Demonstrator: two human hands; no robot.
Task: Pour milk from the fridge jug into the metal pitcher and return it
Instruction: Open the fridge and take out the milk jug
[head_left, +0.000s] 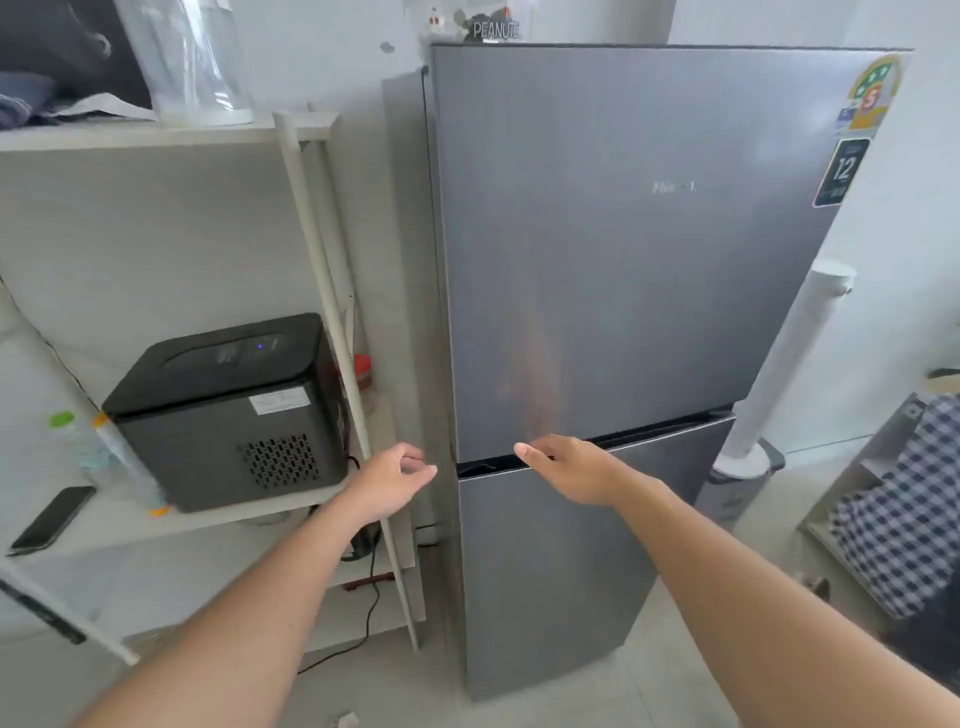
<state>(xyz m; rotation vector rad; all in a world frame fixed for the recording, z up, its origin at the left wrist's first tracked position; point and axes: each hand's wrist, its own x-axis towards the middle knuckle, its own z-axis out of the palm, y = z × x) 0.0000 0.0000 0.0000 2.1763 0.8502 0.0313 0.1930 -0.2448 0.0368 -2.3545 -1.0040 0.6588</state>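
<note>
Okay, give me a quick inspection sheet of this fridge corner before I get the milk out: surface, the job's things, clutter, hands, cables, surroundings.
Surface: white shelf unit left of the fridge; pale tiled floor.
Job's things: grey two-door fridge, both doors shut; jug and metal pitcher not seen.
Clutter: black countertop appliance and dark phone on the shelf; red-lidded jar behind the appliance.
Hands: left hand empty, fingers loosely curled, beside the fridge edge; right hand empty, fingers at the gap between the doors.
Cables: black cable hanging below the shelf to the floor.
Surroundings: white tower fan right of the fridge; checked cloth at far right.
</note>
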